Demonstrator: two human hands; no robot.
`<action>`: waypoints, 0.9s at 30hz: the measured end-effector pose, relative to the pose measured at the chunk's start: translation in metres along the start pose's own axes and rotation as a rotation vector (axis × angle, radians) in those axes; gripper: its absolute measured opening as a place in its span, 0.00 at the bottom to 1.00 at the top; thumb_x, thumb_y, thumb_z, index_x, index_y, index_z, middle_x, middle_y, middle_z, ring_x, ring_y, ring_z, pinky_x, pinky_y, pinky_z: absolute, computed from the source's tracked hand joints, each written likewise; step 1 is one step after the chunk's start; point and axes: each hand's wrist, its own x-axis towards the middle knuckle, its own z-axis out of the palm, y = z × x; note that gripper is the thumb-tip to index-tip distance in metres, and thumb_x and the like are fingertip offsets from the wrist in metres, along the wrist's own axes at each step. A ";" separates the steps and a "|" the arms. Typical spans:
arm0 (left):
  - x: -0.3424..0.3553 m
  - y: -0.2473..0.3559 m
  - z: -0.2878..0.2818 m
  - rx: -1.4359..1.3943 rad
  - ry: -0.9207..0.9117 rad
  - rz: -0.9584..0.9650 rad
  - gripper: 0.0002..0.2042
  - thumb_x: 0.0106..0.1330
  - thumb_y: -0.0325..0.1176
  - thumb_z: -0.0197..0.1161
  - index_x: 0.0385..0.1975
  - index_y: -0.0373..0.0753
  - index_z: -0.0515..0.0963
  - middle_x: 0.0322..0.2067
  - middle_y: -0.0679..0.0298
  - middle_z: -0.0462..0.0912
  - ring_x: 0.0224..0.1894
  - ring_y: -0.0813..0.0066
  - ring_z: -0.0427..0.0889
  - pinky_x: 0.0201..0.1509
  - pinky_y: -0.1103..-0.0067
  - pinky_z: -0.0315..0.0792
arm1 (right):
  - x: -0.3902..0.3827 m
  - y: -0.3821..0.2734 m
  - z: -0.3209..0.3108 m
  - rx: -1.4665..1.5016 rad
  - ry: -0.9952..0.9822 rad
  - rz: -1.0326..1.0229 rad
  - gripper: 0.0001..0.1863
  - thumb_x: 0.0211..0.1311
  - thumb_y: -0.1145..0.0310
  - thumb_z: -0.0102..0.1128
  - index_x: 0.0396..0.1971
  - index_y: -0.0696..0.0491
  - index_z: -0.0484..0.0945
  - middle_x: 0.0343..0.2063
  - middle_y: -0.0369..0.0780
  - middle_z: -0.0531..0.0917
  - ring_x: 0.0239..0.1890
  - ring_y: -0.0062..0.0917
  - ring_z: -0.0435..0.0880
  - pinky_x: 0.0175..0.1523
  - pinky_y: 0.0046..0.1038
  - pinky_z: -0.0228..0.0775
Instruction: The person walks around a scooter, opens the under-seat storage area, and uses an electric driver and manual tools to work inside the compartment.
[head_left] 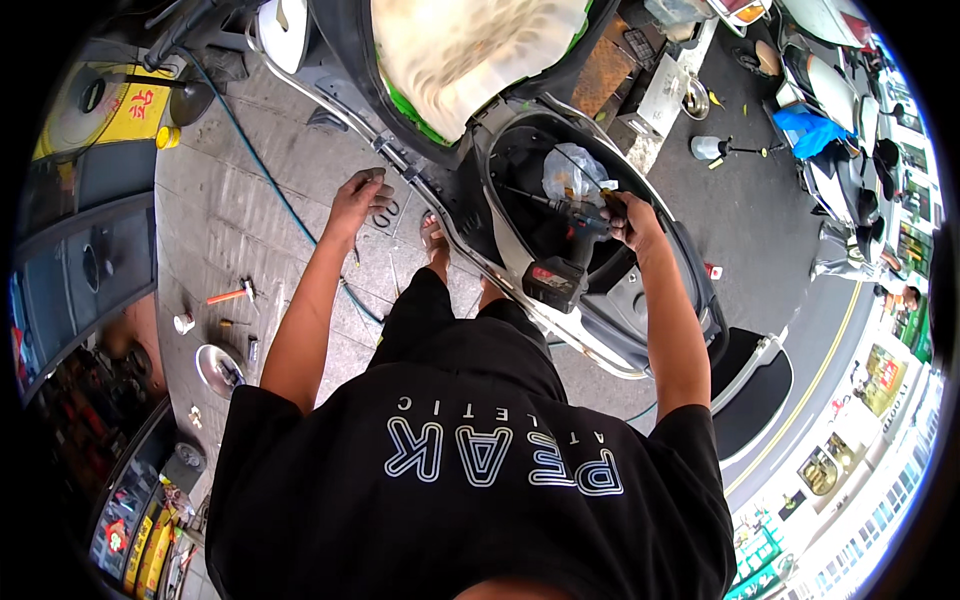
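My left hand [362, 202] hovers over the pavement beside the scooter's metal side rail, its fingers curled together; anything pinched in them is too small to make out. A black looped-handle tool [387, 214] shows just beyond those fingers. My right hand [630, 222] is closed over the scooter's open storage well [505, 150], on a thin-shafted tool [605, 188] whose kind is unclear. Right beside it, a cordless drill [582, 235] with a long bit and a bulky battery [556, 284] lies across the well. Behind the drill sits a clear plastic bag [572, 172].
The raised seat [470, 60] with bare foam stands at the far side. A blue-green hose [262, 165] crosses the pavement. On the left lie a hammer [232, 294] and a metal bowl [220, 370]. A spray bottle [708, 148] stands on the road side, near parked scooters.
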 end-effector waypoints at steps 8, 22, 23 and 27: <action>-0.010 -0.031 0.002 -0.044 -0.026 -0.109 0.16 0.63 0.41 0.57 0.46 0.39 0.72 0.31 0.64 0.80 0.31 0.77 0.79 0.36 0.80 0.72 | -0.006 0.010 0.012 0.275 -0.133 0.142 0.11 0.64 0.62 0.41 0.34 0.51 0.71 0.19 0.40 0.78 0.09 0.16 0.60 0.15 0.18 0.59; -0.006 0.022 0.035 -0.082 -0.122 0.037 0.18 0.63 0.40 0.56 0.47 0.36 0.70 0.34 0.62 0.80 0.33 0.75 0.80 0.39 0.79 0.73 | -0.028 0.002 0.038 -0.404 0.185 -0.214 0.13 0.59 0.63 0.47 0.40 0.52 0.75 0.17 0.34 0.75 0.12 0.16 0.62 0.15 0.21 0.54; -0.006 0.025 0.038 -0.077 -0.120 0.034 0.18 0.63 0.40 0.56 0.47 0.36 0.70 0.34 0.62 0.80 0.33 0.75 0.80 0.39 0.79 0.73 | -0.030 0.006 0.036 -0.352 0.163 -0.208 0.13 0.60 0.64 0.46 0.40 0.51 0.74 0.17 0.33 0.74 0.12 0.16 0.61 0.15 0.20 0.53; -0.005 0.023 0.044 -0.077 -0.138 0.018 0.17 0.63 0.40 0.56 0.47 0.36 0.70 0.34 0.63 0.80 0.34 0.74 0.80 0.40 0.79 0.73 | -0.058 0.015 0.037 -0.603 0.102 -0.297 0.14 0.60 0.65 0.49 0.43 0.54 0.75 0.22 0.37 0.79 0.19 0.19 0.76 0.19 0.26 0.63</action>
